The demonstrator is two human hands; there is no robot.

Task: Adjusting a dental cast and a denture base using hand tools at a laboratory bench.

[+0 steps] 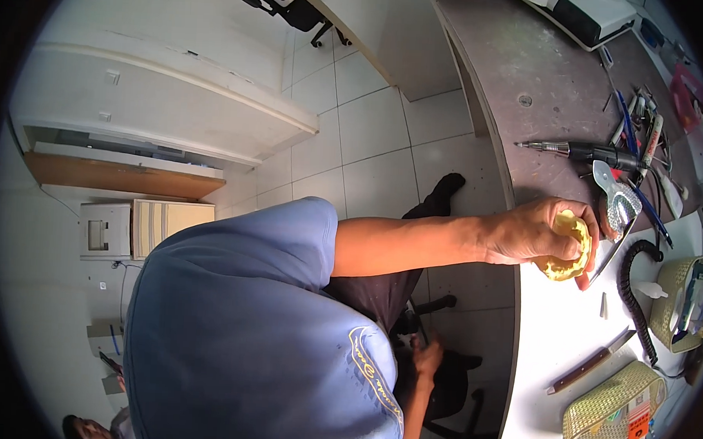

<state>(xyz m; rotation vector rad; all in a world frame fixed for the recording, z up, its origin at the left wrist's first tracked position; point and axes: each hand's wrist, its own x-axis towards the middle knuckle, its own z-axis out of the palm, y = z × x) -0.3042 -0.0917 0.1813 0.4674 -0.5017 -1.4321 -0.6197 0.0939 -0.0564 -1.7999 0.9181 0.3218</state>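
Observation:
My left arm, in a short blue sleeve, reaches across to the desk on the right. My left hand point(535, 231) is closed round a yellow, arch-shaped dental model point(561, 268), with the thumb pressed on its inner side and the other fingers round its edge. Just past the fingertips lies a clear dental impression tray point(620, 204). Down by my lap, below the desk's edge, my right hand point(426, 356) is closed, partly in shadow. A thin dark shape shows beside its fingers, but what it holds cannot be made out.
On the brown desk top point(503, 61) lie a black handpiece point(593, 154), several pens and small tools. A coiled black cord point(627, 286), a wooden-handled knife point(592, 362) and a yellow basket point(614, 411) are on the bright part. Another person point(91, 429) is at lower left.

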